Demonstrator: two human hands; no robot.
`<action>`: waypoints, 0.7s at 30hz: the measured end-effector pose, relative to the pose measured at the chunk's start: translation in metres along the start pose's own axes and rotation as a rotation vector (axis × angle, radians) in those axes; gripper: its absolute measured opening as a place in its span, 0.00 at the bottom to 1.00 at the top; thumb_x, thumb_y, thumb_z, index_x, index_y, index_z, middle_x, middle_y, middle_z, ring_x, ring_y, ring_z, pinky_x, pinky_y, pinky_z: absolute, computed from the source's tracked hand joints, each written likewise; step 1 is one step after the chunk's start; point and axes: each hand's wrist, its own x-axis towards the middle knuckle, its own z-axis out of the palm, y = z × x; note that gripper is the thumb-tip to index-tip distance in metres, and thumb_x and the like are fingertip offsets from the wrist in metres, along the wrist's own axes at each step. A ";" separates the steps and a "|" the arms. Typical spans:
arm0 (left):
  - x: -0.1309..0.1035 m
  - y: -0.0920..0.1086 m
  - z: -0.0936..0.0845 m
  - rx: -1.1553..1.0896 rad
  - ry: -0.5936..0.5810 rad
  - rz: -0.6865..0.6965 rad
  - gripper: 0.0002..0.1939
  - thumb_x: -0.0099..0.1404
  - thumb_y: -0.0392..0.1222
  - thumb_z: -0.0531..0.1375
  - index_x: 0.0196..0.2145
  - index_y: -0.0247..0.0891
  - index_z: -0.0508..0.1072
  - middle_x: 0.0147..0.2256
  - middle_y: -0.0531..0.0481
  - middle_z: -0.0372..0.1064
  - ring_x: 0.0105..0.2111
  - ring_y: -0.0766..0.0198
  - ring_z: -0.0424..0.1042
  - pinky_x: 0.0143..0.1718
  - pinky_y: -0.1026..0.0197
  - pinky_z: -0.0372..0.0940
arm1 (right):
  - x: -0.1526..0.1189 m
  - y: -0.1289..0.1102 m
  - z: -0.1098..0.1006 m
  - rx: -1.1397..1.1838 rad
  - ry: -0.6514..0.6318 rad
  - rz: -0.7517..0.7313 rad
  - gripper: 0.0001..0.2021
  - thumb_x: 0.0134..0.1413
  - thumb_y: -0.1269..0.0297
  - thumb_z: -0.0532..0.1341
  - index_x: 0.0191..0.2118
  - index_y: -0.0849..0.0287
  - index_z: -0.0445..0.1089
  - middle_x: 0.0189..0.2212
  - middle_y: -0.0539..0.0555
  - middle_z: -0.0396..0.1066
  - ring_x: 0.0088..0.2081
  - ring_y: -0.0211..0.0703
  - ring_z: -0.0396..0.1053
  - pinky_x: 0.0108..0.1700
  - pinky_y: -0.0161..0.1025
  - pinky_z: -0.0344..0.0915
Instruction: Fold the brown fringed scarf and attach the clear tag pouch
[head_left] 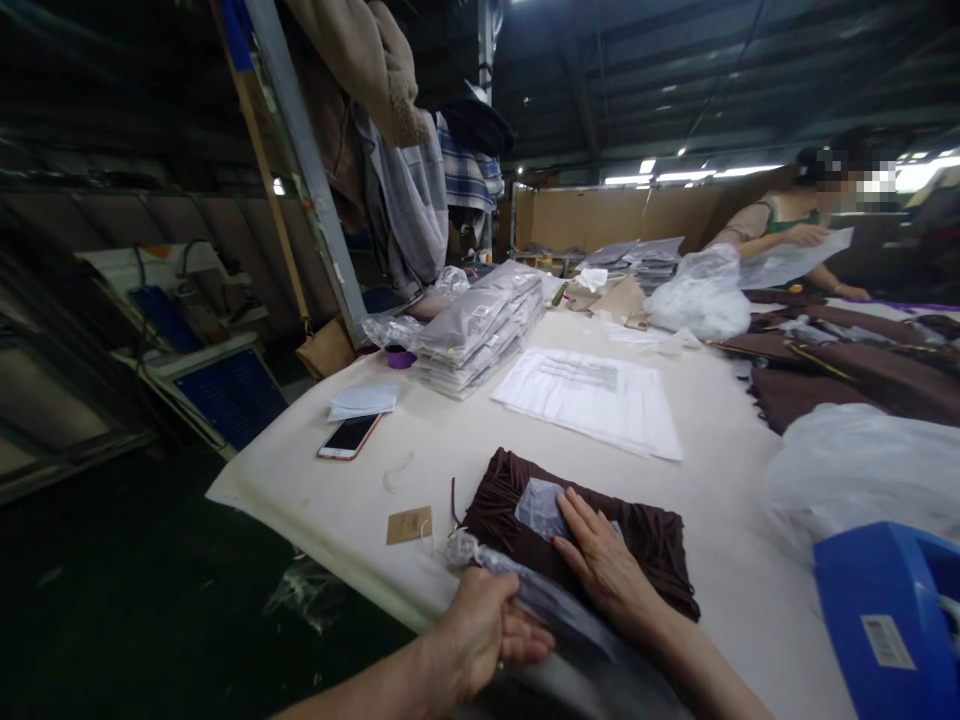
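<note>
A folded dark brown garment [645, 550] with gathered ends lies on the white table, a pale translucent piece [538, 508] on top of it. My right hand [600, 560] rests on both, fingers stretched out and flat. Along the garment's near side runs a greyish filmy sheet [562, 605], blurred toward the bottom. My left hand [484, 630] pinches its edge between thumb and fingers. A tan hang tag [409, 526] lies by the garment's left end, with a thin white string running toward a small whitish bundle [462, 547].
Bagged flat packs [480, 330] are stacked farther back, beside white printed sheets [592, 400]. A phone [349, 437] and pale blue mask [363, 401] lie left. A blue container [885, 620] stands right, near clear plastic [855, 470]. Across the table, a person [787, 225] handles a translucent sheet.
</note>
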 end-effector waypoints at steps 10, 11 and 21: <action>-0.008 0.003 -0.045 0.706 -0.110 0.093 0.20 0.60 0.46 0.51 0.15 0.34 0.64 0.15 0.53 0.60 0.14 0.72 0.59 0.17 0.69 0.49 | -0.004 -0.010 -0.026 0.019 -0.343 0.044 0.57 0.30 0.56 0.68 0.63 0.70 0.34 0.63 0.69 0.27 0.63 0.58 0.28 0.61 0.58 0.38; -0.011 0.002 -0.055 0.750 -0.069 0.217 0.15 0.57 0.45 0.54 0.17 0.34 0.65 0.16 0.54 0.60 0.17 0.71 0.61 0.20 0.69 0.51 | -0.005 -0.009 -0.021 0.011 -0.319 0.037 0.56 0.31 0.58 0.67 0.64 0.69 0.34 0.63 0.68 0.27 0.63 0.58 0.28 0.61 0.59 0.39; 0.022 -0.027 -0.045 0.318 -0.214 0.229 0.12 0.56 0.48 0.58 0.32 0.36 0.68 0.26 0.48 0.70 0.26 0.62 0.71 0.29 0.64 0.63 | -0.013 0.012 0.002 -0.055 -0.086 -0.148 0.56 0.32 0.61 0.62 0.64 0.60 0.25 0.64 0.63 0.29 0.62 0.65 0.41 0.55 0.59 0.56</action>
